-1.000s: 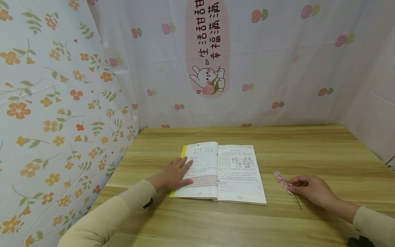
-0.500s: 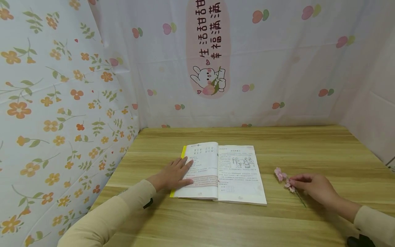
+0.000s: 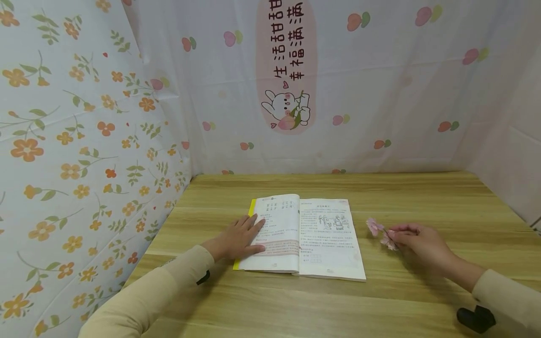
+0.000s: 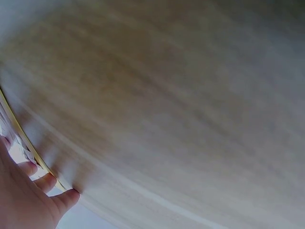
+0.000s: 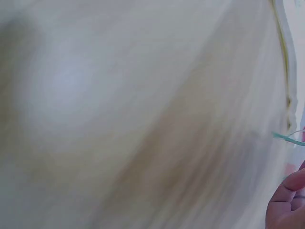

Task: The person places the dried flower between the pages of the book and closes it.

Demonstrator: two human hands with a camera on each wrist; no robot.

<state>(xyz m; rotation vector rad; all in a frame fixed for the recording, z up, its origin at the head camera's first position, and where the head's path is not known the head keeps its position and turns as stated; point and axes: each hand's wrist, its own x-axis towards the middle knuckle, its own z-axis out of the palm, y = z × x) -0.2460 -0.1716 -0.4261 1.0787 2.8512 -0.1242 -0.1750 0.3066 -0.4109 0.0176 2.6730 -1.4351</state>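
Pink flower sprig (image 3: 379, 232) pinched in right hand (image 3: 420, 244), fingers curled round the stem, blossoms pointing left toward the open book (image 3: 302, 237) and just beside its right page. Sprig apparently lifted a little off the wooden surface (image 3: 422, 197); contact hard to judge. Left hand (image 3: 237, 238) lying flat on the left page, fingers straight and slightly spread, pressing the paper near the yellow cover edge (image 3: 252, 206). Beige sleeves (image 3: 152, 291) on both arms. Behind the surface, pale backdrop (image 3: 380, 84) with printed rabbit (image 3: 285, 110); at left, floral cloth (image 3: 63, 141). Wrist views blurred, showing only wood grain and fingertips (image 4: 66, 198).
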